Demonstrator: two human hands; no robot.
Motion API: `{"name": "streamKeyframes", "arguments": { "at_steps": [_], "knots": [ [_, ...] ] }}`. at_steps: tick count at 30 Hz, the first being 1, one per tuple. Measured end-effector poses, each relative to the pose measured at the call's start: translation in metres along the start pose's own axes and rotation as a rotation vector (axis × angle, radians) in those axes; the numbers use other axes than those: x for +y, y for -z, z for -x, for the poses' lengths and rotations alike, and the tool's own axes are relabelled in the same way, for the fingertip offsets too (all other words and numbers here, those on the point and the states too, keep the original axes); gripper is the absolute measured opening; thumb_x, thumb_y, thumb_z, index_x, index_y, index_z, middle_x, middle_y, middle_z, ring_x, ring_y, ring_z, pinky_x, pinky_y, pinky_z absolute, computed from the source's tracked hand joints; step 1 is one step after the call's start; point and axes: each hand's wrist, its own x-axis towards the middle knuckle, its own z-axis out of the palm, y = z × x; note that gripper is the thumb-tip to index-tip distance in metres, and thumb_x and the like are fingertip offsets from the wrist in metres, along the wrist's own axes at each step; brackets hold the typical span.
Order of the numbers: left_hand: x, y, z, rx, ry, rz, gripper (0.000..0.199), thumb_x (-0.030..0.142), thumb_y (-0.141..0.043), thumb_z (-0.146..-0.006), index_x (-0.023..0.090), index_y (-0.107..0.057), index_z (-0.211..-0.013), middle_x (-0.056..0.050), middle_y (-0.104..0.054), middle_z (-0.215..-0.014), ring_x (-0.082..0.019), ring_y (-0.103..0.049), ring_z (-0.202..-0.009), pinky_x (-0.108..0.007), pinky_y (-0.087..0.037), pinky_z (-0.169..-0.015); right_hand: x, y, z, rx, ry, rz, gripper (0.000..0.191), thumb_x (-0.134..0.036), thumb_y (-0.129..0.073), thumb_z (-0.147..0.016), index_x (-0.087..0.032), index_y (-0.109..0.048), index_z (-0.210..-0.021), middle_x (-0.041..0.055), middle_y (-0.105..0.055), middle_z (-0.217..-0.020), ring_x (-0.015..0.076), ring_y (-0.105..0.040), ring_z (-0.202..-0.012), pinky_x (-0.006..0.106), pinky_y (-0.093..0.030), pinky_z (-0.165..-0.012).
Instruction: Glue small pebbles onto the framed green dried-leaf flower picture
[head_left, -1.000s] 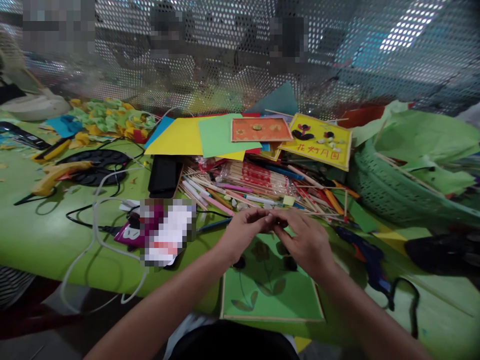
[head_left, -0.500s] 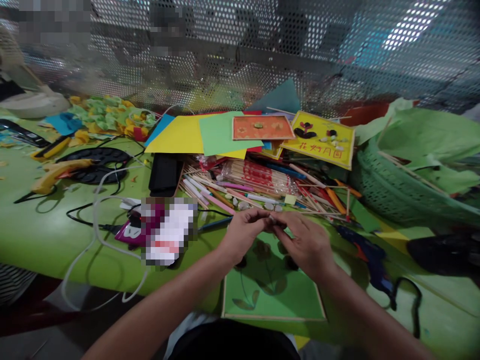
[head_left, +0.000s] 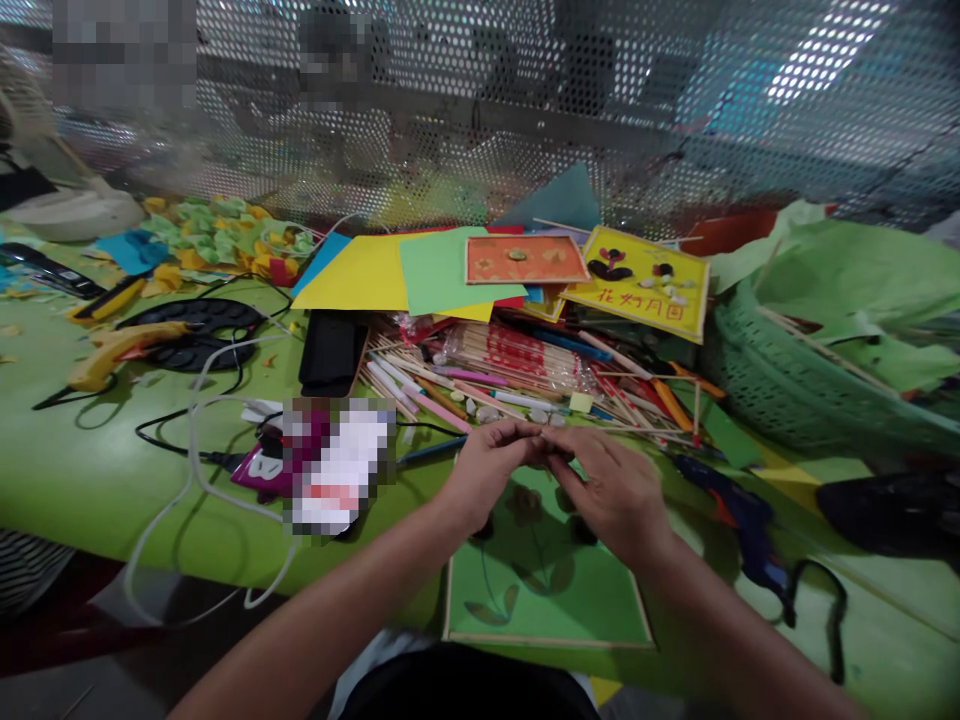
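My left hand and my right hand meet fingertip to fingertip, both closed in a pinch. Whatever lies between the fingers is too small and too covered to name. Below them is a green picture board edged with thin wooden sticks, bearing drawn flowers and leaves. Dark round pieces show on it beside my wrists; its upper part is partly hidden by my hands. Just beyond my fingers lie small pebbles and a pale yellow-green square.
Sticks and pens are heaped behind. A blue glue gun lies right, a yellow glue gun left. A green basket stands at right. A phone, a purple power strip and a white cable are on the left.
Hardly anything differs: both hands stay pinched together above the green board, with only a slight shift of the fingers and of the camera's view.
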Motion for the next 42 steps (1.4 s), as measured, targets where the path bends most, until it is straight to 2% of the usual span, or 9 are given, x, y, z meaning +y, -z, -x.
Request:
{"name": "streamKeyframes", "arguments": {
  "at_steps": [10, 15, 18, 23, 31, 37, 42],
  "knots": [
    [-0.0005, 0.0023, 0.0006, 0.031, -0.009, -0.025, 0.015, 0.019, -0.073, -0.066, 0.012, -0.076, -0.079, -0.004, -0.072, -0.075, -0.014, -0.063, -0.075, -0.027, -0.049, -0.081, 0.0011, -0.0034, -0.0020, 0.081, 0.062, -0.030, 0.012, -0.023, -0.055, -0.097, -0.020, -0.066, -0.101, 0.0044, -0.075, -0.087, 0.0167, -0.071, -0.079, 0.027, -0.053, -0.072],
    [0.0016, 0.0027, 0.0017, -0.023, -0.031, -0.052, 0.020, 0.025, -0.076, -0.071, 0.012, -0.078, -0.085, -0.006, -0.074, -0.083, -0.016, -0.065, -0.078, -0.028, -0.050, -0.082, 0.0033, -0.0025, -0.0010, 0.068, 0.028, -0.032, 0.012, -0.022, -0.058, -0.096, -0.019, -0.066, -0.103, 0.0045, -0.075, -0.090, 0.0171, -0.071, -0.079, 0.027, -0.053, -0.072],
    [0.0023, 0.0034, 0.0014, -0.061, -0.075, -0.132, 0.025, 0.032, -0.077, -0.074, 0.012, -0.078, -0.090, -0.007, -0.075, -0.086, -0.017, -0.065, -0.080, -0.028, -0.050, -0.081, 0.0048, -0.0018, 0.0000, 0.059, 0.019, -0.018, 0.012, -0.023, -0.057, -0.096, -0.018, -0.066, -0.103, 0.0050, -0.076, -0.092, 0.0174, -0.072, -0.079, 0.028, -0.053, -0.071],
    [0.0025, 0.0050, 0.0011, -0.069, -0.177, -0.286, 0.022, 0.030, -0.075, -0.077, 0.012, -0.078, -0.090, -0.007, -0.075, -0.086, -0.017, -0.065, -0.081, -0.026, -0.050, -0.078, 0.0041, -0.0017, 0.0012, 0.034, 0.026, -0.008, 0.013, -0.022, -0.056, -0.097, -0.018, -0.066, -0.103, 0.0046, -0.076, -0.091, 0.0182, -0.072, -0.078, 0.029, -0.053, -0.070],
    [0.0045, 0.0055, 0.0023, -0.078, -0.213, -0.393, 0.019, 0.025, -0.065, -0.081, 0.013, -0.078, -0.089, -0.004, -0.073, -0.080, -0.016, -0.063, -0.077, -0.025, -0.050, -0.075, 0.0018, 0.0008, -0.0003, 0.039, 0.048, -0.020, 0.012, -0.024, -0.055, -0.098, -0.019, -0.065, -0.102, 0.0048, -0.076, -0.088, 0.0183, -0.072, -0.076, 0.030, -0.053, -0.068],
    [0.0050, 0.0074, 0.0008, -0.074, -0.192, -0.344, 0.017, 0.023, -0.065, -0.079, 0.014, -0.078, -0.085, -0.004, -0.073, -0.078, -0.016, -0.063, -0.078, -0.026, -0.050, -0.076, 0.0035, 0.0018, -0.0006, 0.019, 0.001, -0.077, 0.009, -0.026, -0.059, -0.096, -0.021, -0.064, -0.101, 0.0030, -0.075, -0.087, 0.0172, -0.072, -0.076, 0.028, -0.053, -0.069],
    [0.0039, 0.0045, 0.0006, -0.079, -0.079, -0.184, 0.025, 0.035, -0.074, -0.076, 0.013, -0.077, -0.087, -0.005, -0.072, -0.079, -0.017, -0.064, -0.077, -0.028, -0.050, -0.079, 0.0036, 0.0020, -0.0006, 0.050, 0.021, -0.011, 0.011, -0.023, -0.056, -0.097, -0.020, -0.065, -0.102, 0.0044, -0.076, -0.090, 0.0173, -0.072, -0.077, 0.028, -0.052, -0.068]
  ]
}}
